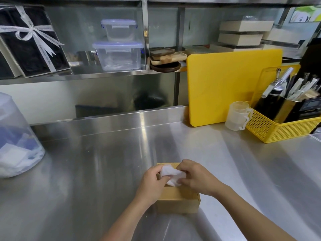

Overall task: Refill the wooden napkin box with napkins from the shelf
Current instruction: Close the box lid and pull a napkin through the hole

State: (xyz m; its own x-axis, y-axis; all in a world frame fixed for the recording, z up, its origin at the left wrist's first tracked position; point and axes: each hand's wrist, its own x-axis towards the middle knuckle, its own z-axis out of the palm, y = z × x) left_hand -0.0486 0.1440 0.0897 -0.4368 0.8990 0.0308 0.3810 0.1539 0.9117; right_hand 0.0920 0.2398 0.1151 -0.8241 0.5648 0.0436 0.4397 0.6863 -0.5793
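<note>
The wooden napkin box (177, 203) stands on the steel counter near the front, just right of centre. A crumpled white napkin (171, 174) sticks out of its top. My left hand (153, 184) pinches the napkin's left side and my right hand (196, 178) grips its right side, both resting over the box's top. The hands hide the box's opening and most of its lid.
A clear plastic bag (15, 141) holding white and blue items sits at far left. A yellow cutting board (231, 86) leans on the back wall, with a plastic measuring jug (238, 117) and a yellow utensil basket (284, 122) beside it. The shelf above holds lidded containers (119, 54), wooden trays and boxes.
</note>
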